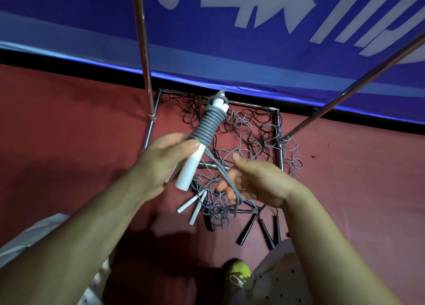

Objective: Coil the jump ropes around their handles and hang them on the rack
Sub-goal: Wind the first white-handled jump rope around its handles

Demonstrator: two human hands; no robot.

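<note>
At centre frame, the white handles tilt toward 1 o'clock, gripped in the left hand, with grey rope coiled round their upper half. The rope's loose tail runs toward 5 o'clock into the right hand, whose fingers curl round it. Beyond, tangled ropes lie within the rack's base, black handles at 5 o'clock.

White banner lettering, seemingly unreadable

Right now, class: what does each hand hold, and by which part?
Left hand grips the white handles below the grey coil; right hand holds the loose rope.
</note>
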